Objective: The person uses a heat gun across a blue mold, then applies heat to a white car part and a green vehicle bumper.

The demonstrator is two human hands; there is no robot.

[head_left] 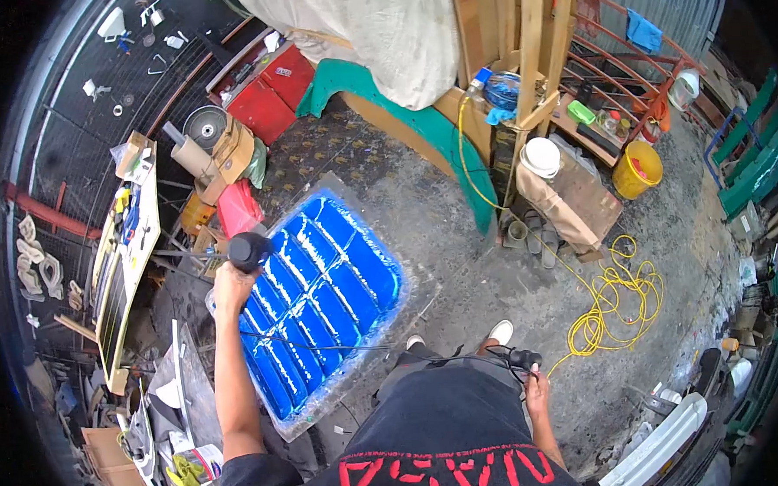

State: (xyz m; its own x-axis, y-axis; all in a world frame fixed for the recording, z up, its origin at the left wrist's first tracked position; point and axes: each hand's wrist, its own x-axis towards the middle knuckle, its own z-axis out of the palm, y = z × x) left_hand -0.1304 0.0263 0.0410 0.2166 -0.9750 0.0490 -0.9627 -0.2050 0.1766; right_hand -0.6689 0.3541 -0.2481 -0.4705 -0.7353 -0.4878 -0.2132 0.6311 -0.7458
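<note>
left arm (236, 380) is outstretched, left grip (233, 289) curled, right grip (537, 391) curled closer in.

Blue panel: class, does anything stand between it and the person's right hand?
Yes: the shoes stand between the right hand and the panel, and a black cord crosses in front of the panel toward that hand. Whether it touches the panel is unclear.

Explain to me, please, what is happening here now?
The person's left hand holds a black, round-ended object by the edge of a glossy blue ribbed panel. The right hand holds a smaller black object, lower and nearer the body. A yellow cable lies loosely coiled to the right.
</note>
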